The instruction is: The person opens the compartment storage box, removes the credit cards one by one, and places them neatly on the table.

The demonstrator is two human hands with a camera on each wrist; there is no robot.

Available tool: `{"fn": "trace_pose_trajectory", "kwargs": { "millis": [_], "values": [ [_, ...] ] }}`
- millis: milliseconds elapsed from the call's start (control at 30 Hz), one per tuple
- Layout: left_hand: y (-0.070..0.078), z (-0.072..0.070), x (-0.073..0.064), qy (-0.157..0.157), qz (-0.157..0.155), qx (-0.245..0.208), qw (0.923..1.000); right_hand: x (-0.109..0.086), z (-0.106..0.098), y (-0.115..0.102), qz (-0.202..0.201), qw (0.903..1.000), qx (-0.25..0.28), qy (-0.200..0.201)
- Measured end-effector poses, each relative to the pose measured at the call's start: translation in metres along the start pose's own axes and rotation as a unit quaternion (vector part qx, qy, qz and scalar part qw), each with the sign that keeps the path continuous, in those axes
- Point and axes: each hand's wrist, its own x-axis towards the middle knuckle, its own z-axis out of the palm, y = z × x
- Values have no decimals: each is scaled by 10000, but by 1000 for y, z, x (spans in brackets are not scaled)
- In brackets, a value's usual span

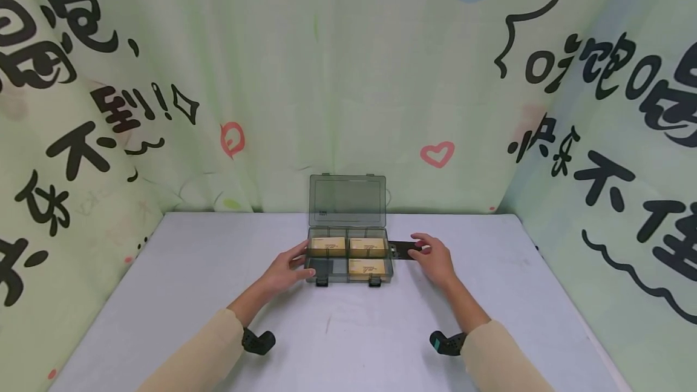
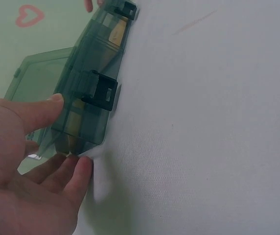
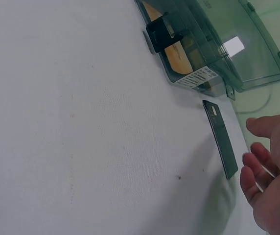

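A translucent grey-green plastic storage box [image 1: 348,277] stands on the table with its lid [image 1: 347,201] raised at the back. Two tan printed packs [image 1: 328,245] sit side by side in its rear row, and another tan pack [image 1: 367,267] lies in the front right compartment. My left hand [image 1: 287,268] holds the box's left end, thumb over the front corner and fingers along the side. To the right of the box is a flat dark strip [image 3: 221,139] with a small slot near one end. My right hand [image 3: 277,166] is beside the strip's outer end, fingers loosely bent and apart from it.
White cloth covers the table [image 1: 348,337]. Two black latches [image 1: 374,282] hang at the box's front edge. Behind the table and along both sides are pale green printed curtains [image 1: 348,77]. A black band with a device [image 1: 258,341] sits on each wrist.
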Motion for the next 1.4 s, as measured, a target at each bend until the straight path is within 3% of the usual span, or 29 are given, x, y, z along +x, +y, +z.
{"fn": "trace_pose_trajectory", "kwargs": {
  "millis": [567, 900, 1400],
  "values": [
    [0, 2, 1, -93, 35, 34, 9999, -12, 3, -18, -62, 9997, 237, -77],
    [-4, -2, 0, -115, 21, 85, 9999, -17, 16, -26, -35, 9978, 620, -222],
    [-3, -3, 1, -145, 45, -39, 9999, -23, 22, -34, -77, 9982, 468, -373]
  ]
}}
